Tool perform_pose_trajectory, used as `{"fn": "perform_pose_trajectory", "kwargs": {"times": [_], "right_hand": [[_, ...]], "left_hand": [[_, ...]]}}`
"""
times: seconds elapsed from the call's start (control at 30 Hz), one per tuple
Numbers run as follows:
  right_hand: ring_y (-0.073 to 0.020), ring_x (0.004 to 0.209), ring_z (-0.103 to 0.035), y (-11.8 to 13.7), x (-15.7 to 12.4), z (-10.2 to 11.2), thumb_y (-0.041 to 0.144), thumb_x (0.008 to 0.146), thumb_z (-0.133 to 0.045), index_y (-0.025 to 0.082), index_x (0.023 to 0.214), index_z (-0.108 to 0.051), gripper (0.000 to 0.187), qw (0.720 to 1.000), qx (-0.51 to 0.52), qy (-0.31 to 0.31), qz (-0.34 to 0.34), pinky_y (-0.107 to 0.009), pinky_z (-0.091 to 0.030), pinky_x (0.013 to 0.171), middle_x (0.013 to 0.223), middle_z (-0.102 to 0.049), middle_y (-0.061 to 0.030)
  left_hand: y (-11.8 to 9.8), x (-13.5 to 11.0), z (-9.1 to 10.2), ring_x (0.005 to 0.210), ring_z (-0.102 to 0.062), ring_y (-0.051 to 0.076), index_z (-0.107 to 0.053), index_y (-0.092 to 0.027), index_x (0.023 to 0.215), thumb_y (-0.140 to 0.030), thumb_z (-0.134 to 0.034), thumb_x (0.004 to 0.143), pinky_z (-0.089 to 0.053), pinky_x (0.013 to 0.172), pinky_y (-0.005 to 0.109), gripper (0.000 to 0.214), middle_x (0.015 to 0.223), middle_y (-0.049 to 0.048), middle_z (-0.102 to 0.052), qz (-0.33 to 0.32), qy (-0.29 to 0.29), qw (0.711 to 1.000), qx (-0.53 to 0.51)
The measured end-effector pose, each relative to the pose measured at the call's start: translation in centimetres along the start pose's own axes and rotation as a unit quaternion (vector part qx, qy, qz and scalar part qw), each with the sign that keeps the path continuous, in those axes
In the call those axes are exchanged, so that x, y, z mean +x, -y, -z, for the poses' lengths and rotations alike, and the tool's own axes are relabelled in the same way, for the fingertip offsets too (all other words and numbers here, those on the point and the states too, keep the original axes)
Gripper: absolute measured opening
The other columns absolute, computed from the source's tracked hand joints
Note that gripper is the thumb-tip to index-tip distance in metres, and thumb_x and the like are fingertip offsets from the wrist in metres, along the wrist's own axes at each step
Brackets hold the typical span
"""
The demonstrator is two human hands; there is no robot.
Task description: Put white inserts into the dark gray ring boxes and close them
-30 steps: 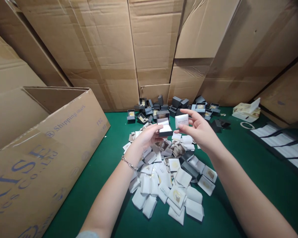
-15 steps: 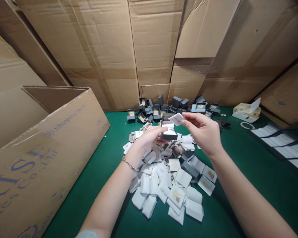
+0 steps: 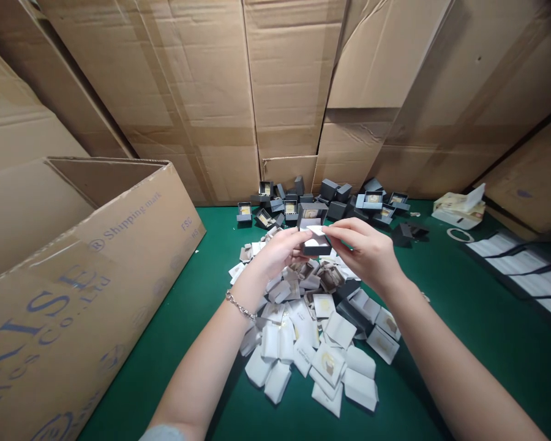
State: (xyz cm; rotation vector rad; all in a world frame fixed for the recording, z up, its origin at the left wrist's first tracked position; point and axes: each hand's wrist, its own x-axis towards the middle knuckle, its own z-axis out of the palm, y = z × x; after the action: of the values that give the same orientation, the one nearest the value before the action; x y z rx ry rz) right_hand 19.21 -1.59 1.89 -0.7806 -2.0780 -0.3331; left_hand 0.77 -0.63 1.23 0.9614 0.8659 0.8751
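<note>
My left hand (image 3: 282, 250) grips a small dark hinged jewelry box (image 3: 317, 250) from its left side, with the lid raised and a white lining inside. At the box's mouth, my right hand (image 3: 365, 245) pinches a small white card (image 3: 316, 231) between thumb and fingers; it lies low over the lining, partly hidden. Beneath both hands spreads a heap of white and greyish box inserts (image 3: 303, 321), some with a gold-coloured print. A dark box piece (image 3: 352, 315) sits among them.
Several small dark boxes (image 3: 290, 208), some open, cluster against the cardboard wall (image 3: 289, 141). A large carton (image 3: 119, 245) stands at left. On the right are a tissue pack (image 3: 459, 208), a white ring (image 3: 460, 235) and a black-and-white stack (image 3: 523, 260) on the green table (image 3: 183, 343).
My right hand has lowered the white card from above the jewelry box into its opening, tilting it flatter. My left hand keeps its hold; the view has shifted slightly.
</note>
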Motion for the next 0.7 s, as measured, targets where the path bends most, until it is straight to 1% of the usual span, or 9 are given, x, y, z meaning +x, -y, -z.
{"fn": "perform_pose_trajectory", "kwargs": {"times": [0.13,0.27,0.4,0.53,0.7], "right_hand": [[-0.0126,0.074,-0.066,-0.02,-0.03,0.03,0.013,0.087,-0.054,0.021,0.096,-0.068,0.018,1.0,-0.008,-0.008,0.007,-0.021,-0.054,0.063,0.087,-0.069,-0.0049],[-0.013,0.074,-0.067,-0.04,-0.08,0.02,0.013,0.088,-0.053,0.023,0.097,-0.069,0.02,1.0,-0.008,-0.008,0.006,-0.021,-0.054,0.063,0.087,-0.07,-0.0041],[-0.0131,0.072,-0.066,-0.1,-0.12,-0.14,0.014,0.088,-0.053,0.022,0.096,-0.069,0.02,1.0,-0.011,-0.005,0.005,-0.022,-0.054,0.063,0.086,-0.07,-0.0044],[-0.0134,0.073,-0.066,-0.07,-0.17,-0.19,0.013,0.087,-0.054,0.019,0.095,-0.069,0.018,1.0,-0.016,-0.014,0.009,-0.021,-0.054,0.064,0.085,-0.07,-0.0056],[-0.0139,0.074,-0.067,0.03,-0.22,-0.17,0.014,0.087,-0.054,0.022,0.096,-0.07,0.02,1.0,-0.017,-0.018,0.004,-0.022,-0.055,0.065,0.087,-0.07,-0.0049]], "left_hand": [[-0.04,-0.08,-0.01,0.07,-0.064,0.013,-0.064,-0.015,0.09,-0.03,-0.064,0.08,-0.049,0.069,0.028,0.018,0.077,0.002,-0.068,-0.002,0.004,1.0,0.001],[0.08,0.03,-0.03,0.063,-0.059,0.01,-0.063,-0.015,0.086,-0.027,-0.063,0.079,-0.047,0.064,0.025,0.014,0.069,-0.0009,-0.063,-0.005,0.011,1.0,0.0],[0.06,0.05,-0.14,0.062,-0.058,0.009,-0.06,-0.015,0.083,-0.022,-0.06,0.078,-0.046,0.064,0.025,0.008,0.068,-0.0016,-0.061,0.003,0.001,1.0,0.005],[-0.07,-0.03,-0.23,0.062,-0.058,0.009,-0.06,-0.015,0.084,-0.024,-0.061,0.077,-0.046,0.065,0.025,0.011,0.069,-0.0014,-0.061,0.006,0.001,1.0,0.005],[-0.14,-0.07,-0.38,0.062,-0.058,0.01,-0.059,-0.016,0.083,-0.024,-0.061,0.077,-0.045,0.065,0.026,0.011,0.068,-0.0011,-0.061,0.012,-0.011,1.0,0.006]]}}
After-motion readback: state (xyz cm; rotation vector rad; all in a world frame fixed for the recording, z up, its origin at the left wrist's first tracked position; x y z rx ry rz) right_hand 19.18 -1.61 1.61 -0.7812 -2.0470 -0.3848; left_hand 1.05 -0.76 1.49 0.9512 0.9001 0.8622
